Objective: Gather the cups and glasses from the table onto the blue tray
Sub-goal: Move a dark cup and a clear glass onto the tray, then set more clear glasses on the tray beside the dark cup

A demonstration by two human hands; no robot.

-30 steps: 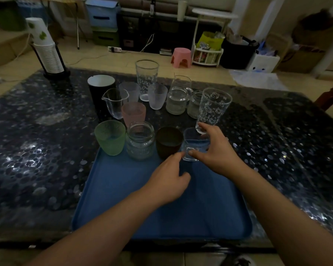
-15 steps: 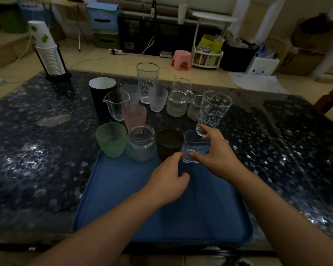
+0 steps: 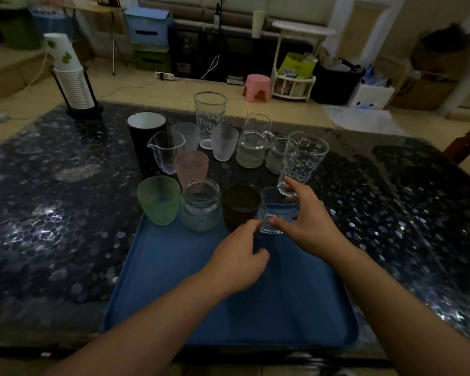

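A blue tray [image 3: 174,289] lies on the dark table in front of me. Along its far edge stand a green frosted cup [image 3: 158,200], a clear glass jar [image 3: 200,207], a dark brown cup [image 3: 240,206] and a small clear glass [image 3: 275,206]. My right hand [image 3: 304,223] grips the small clear glass between thumb and fingers. My left hand [image 3: 238,260] hovers over the tray just below the brown cup, fingers loosely curled, holding nothing. Behind the tray on the table stand a pink cup [image 3: 192,167], a tall printed glass [image 3: 302,161] and several other glasses.
A black mug [image 3: 144,137], a clear spouted beaker [image 3: 165,151], a tall tumbler [image 3: 210,118] and a glass pitcher [image 3: 254,143] crowd the table's far middle. A stack of paper cups in a holder [image 3: 72,77] stands at the far left corner.
Both hands have stayed almost where they were. The right hand keeps its hold on the small clear glass at the tray's far edge.
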